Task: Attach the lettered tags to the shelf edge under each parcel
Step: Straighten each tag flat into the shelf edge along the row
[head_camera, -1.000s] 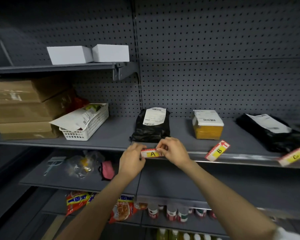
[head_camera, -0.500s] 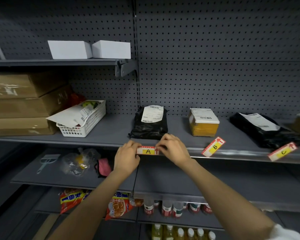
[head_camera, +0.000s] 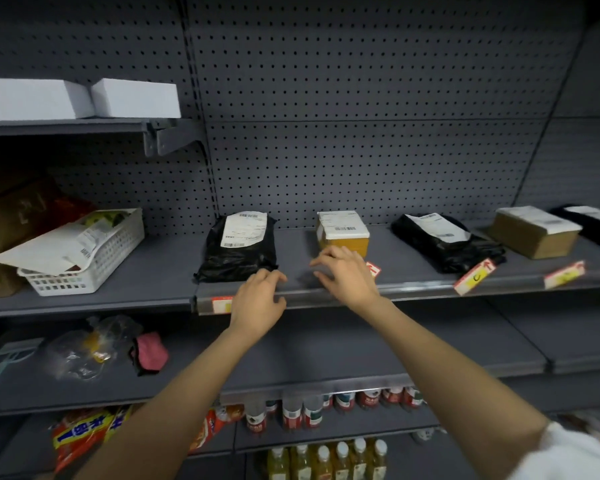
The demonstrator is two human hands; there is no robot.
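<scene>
The A tag (head_camera: 220, 304) sits flat in the shelf edge rail (head_camera: 413, 289) under a black bag parcel (head_camera: 238, 249), partly hidden by my left hand (head_camera: 258, 297). That hand is open, fingers spread over the rail. My right hand (head_camera: 345, 275) is open too, hovering above the shelf in front of a yellow box parcel (head_camera: 342, 233). It covers most of the B tag (head_camera: 373, 270), which tilts up from the rail. The C tag (head_camera: 473, 276) leans askew under a second black bag (head_camera: 445, 242). Another tag (head_camera: 563, 274), blurred, lies under a brown box (head_camera: 536, 233).
A white basket (head_camera: 87, 261) with an envelope and stacked cardboard boxes (head_camera: 11, 216) fill the left of the shelf. Two white boxes (head_camera: 84, 98) rest on the upper shelf. Lower shelves hold a clear bag, a pink item, snack packets and bottles.
Both hands have let go of the A tag, which stays in the rail. They moved right, the right hand reaching over the B tag. The view shifted right, revealing more parcels.
</scene>
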